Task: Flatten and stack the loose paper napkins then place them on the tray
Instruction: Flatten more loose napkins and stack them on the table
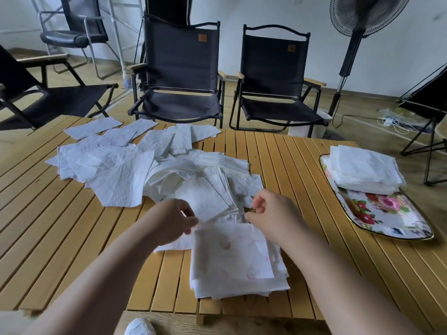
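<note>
A heap of loose white napkins point(135, 163) spreads over the far left half of the wooden slat table point(302, 180). Near the front edge lies a squared stack of flattened napkins point(232, 257), its top sheet faintly pink-marked. My left hand point(174, 221) pinches the far left corner of that top napkin. At its far right corner, my right hand point(271, 213) pinches the edge with curled fingers. A floral tray point(387, 213) sits at the table's right edge and carries a neat pile of white napkins point(365, 170).
Two black folding chairs point(181, 76) stand just beyond the table, another at the left. A standing fan point(355, 44) and floor cables are at the back right. A shoe tip point(140, 327) shows below the table's front edge.
</note>
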Demonstrator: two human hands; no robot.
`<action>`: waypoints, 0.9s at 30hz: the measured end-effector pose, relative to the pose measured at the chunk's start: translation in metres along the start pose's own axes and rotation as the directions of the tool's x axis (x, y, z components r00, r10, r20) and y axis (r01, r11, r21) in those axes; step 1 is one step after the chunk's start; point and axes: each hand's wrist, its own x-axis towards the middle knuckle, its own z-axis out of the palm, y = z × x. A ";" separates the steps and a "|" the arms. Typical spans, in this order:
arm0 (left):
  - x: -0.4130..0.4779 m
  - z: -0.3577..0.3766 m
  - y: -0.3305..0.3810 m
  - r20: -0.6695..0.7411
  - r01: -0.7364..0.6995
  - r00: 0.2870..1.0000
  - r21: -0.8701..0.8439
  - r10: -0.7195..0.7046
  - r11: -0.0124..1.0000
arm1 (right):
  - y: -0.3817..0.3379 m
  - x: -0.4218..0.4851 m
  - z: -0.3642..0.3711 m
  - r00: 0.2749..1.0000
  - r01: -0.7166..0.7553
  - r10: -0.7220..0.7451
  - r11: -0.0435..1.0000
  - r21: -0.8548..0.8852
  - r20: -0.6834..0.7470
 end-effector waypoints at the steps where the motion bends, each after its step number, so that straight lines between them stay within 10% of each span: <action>1: 0.002 -0.004 -0.002 -0.044 0.018 0.999 -0.028 -0.019 0.999 | -0.002 0.004 0.005 0.998 0.054 -0.054 0.998 0.030 -0.025; 8: 0.011 -0.006 -0.010 -0.119 0.069 0.989 -0.109 -0.082 0.992 | -0.027 0.026 0.044 0.983 0.176 -0.178 0.984 0.033 0.042; 27: 0.014 0.009 -0.006 -0.150 -0.004 0.988 0.113 0.021 0.994 | -0.026 0.040 0.055 0.982 -0.191 0.175 0.921 0.339 0.076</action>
